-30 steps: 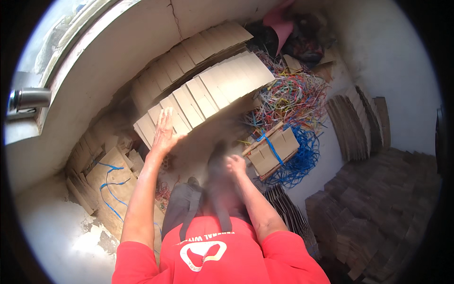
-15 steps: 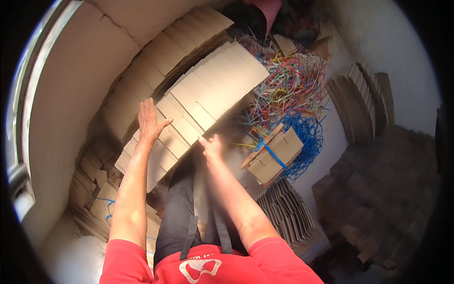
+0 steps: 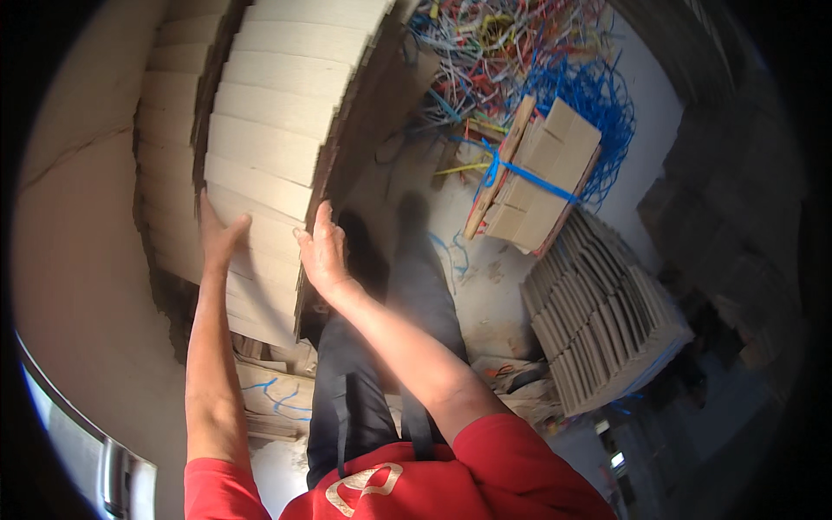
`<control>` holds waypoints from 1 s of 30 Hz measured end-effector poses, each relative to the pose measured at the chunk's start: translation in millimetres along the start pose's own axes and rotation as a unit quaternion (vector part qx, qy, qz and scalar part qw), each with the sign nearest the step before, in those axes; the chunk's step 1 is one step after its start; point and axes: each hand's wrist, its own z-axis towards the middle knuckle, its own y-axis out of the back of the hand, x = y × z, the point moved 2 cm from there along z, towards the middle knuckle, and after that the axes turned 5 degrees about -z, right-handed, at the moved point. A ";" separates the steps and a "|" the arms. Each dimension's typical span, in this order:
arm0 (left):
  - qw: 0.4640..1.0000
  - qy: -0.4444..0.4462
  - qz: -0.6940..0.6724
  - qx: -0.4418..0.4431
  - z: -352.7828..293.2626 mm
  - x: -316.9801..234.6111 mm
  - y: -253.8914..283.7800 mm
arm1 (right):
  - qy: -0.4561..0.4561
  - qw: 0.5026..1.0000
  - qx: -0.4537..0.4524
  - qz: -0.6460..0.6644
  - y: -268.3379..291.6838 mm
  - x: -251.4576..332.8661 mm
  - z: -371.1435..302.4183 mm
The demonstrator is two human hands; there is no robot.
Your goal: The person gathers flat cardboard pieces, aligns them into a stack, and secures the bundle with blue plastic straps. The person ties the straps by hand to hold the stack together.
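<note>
A long stack of flat cardboard sheets (image 3: 269,113), overlapping like shingles, lies in front of me on the left. My left hand (image 3: 220,232) is open against the stack's left side, its thumb spread over the top sheets. At the opposite side, my right hand (image 3: 323,253) is open too, with stretched fingers along the edge. The stack lies between the two hands. Parts of the left fingers are hidden in the gap beside a second row of cardboard (image 3: 171,113).
A cardboard bundle (image 3: 543,173) tied with blue strap lies ahead right, near tangled coloured strapping (image 3: 485,52) and blue strapping (image 3: 611,113). Closer on the right stands another cardboard stack (image 3: 598,312). A wall (image 3: 78,225) rises on the left; loose cardboard (image 3: 282,394) lies by my legs.
The view has turned, so the stack now runs more nearly straight ahead. My right hand has moved nearer the left hand and lies along the stack's right side.
</note>
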 end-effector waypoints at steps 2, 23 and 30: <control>0.999 0.010 -0.050 0.017 -1.0 24.8 10.7 | -0.054 0.998 0.017 0.016 9.2 2.4 3.2; 0.995 0.099 0.002 -0.002 11.3 19.2 13.6 | -0.351 0.889 0.026 0.295 -98.6 -355.6 87.2; 0.989 0.139 -0.044 -0.026 3.3 41.8 29.3 | -0.276 0.897 0.022 0.345 -110.3 -312.5 96.2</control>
